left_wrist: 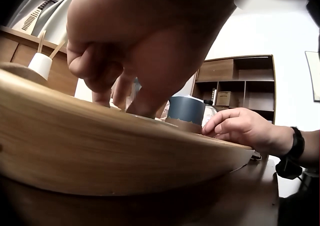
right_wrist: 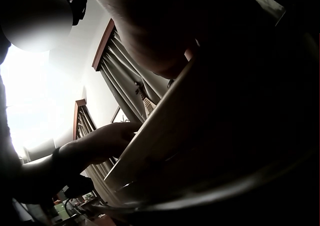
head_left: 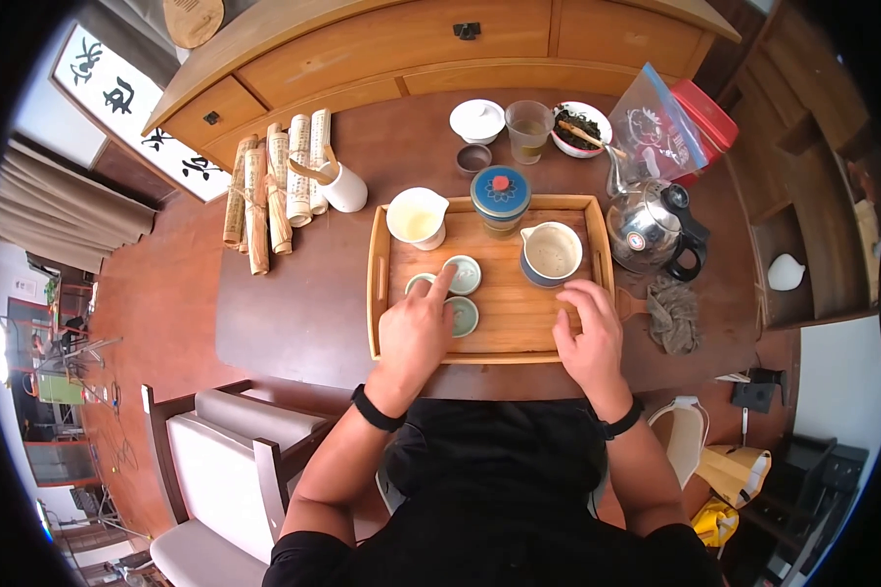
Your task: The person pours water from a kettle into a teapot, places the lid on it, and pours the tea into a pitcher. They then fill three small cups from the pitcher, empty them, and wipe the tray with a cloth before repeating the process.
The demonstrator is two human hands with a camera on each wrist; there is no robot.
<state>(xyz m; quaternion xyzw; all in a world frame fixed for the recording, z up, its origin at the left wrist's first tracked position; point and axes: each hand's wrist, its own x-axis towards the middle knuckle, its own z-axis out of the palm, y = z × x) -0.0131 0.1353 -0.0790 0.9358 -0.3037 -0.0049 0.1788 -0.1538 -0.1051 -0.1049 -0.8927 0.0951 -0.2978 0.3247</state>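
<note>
My left hand (head_left: 413,331) reaches over three small pale green cups at the left of the wooden tray (head_left: 519,342). Its index finger lies extended at the rim of the upper cup (head_left: 466,275), with the thumb beside the lower cup (head_left: 463,318). The left cup (head_left: 421,284) is partly covered by this hand. In the left wrist view, fingers point down behind the tray wall (left_wrist: 125,151), which hides their tips. My right hand (head_left: 593,338) hovers loosely bent at the tray's right front, holding nothing, just below a blue-and-beige spouted pitcher (head_left: 552,252).
A white pitcher (head_left: 418,217) and blue-lidded jar (head_left: 500,196) stand at the tray's back. Right of it are a steel kettle (head_left: 646,230) and crumpled cloth (head_left: 672,313). Bamboo scrolls (head_left: 279,186), a white utensil holder (head_left: 344,189) and a leaf-filled bowl (head_left: 582,129) stand farther back.
</note>
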